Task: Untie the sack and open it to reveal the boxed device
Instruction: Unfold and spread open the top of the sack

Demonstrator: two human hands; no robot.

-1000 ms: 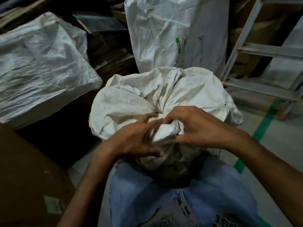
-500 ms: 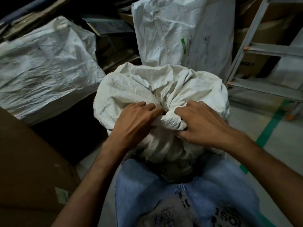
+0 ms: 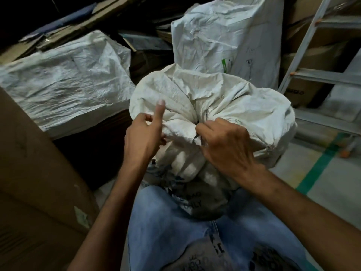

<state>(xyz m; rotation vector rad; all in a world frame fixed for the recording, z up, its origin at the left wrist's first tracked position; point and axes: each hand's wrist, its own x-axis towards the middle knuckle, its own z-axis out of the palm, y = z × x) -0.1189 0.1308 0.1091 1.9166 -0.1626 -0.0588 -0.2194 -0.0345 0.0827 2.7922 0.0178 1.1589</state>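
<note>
The white woven sack (image 3: 224, 98) is standing on the floor (image 3: 328, 182) directly in front of the person's knees, its lower part pressing against the blue jeans (image 3: 175, 227). Its neck is bunching into a twisted knot (image 3: 181, 128) at the near side, top still closed; no box is showing.

The left hand (image 3: 144, 137) is sitting at the left of the knot, index finger pointing up and free, the lower fingers (image 3: 163, 140) curling against the fabric; whether they are actually pinching it I cannot tell.

The right hand (image 3: 226, 145) is lying over the right of the knot, its fingers (image 3: 203, 128) closing on the twisted fabric.

Surroundings: a second sack (image 3: 64, 79) is lying to the left, a third (image 3: 230, 36) standing behind, a brown carton (image 3: 35, 173) at near left, ladder rungs (image 3: 324, 77) at right, green tape (image 3: 322, 163) running along the floor.
</note>
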